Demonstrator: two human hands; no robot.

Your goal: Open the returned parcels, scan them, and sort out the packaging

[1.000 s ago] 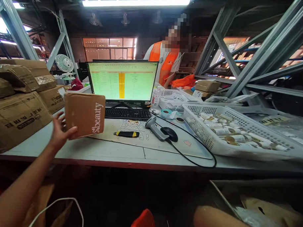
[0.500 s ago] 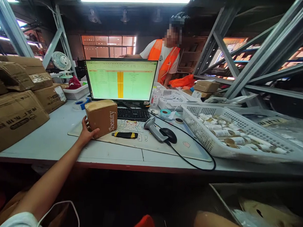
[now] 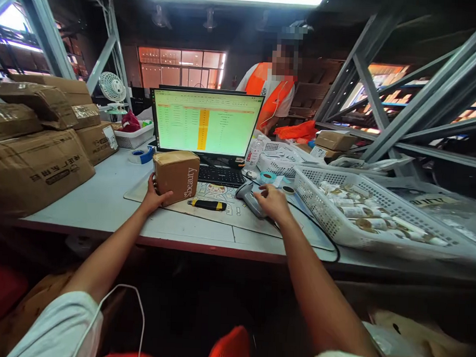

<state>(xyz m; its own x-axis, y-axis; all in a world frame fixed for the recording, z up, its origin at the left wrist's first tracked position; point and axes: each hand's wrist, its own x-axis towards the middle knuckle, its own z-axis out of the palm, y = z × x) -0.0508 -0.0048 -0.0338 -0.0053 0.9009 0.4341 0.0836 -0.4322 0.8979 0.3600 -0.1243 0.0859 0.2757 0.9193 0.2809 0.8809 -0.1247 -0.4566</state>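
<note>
My left hand grips the near left side of a small brown cardboard box with "beauty" printed in white on its side. The box stands tilted at the left part of the desk mat, in front of the keyboard. My right hand is over the handle of a grey barcode scanner, thumb and fingers apart and curved, hiding the black mouse. Whether it touches the scanner I cannot tell. A yellow and black box cutter lies on the mat between my hands.
A monitor stands behind the keyboard. Large cartons are stacked at left, near blue tape. A white basket of small wrapped items stands at right. A co-worker in an orange vest stands behind the monitor.
My right hand has come up from below the table edge to the scanner. My left hand still holds the box. The whole view has shifted slightly, with the desk appearing further right.
</note>
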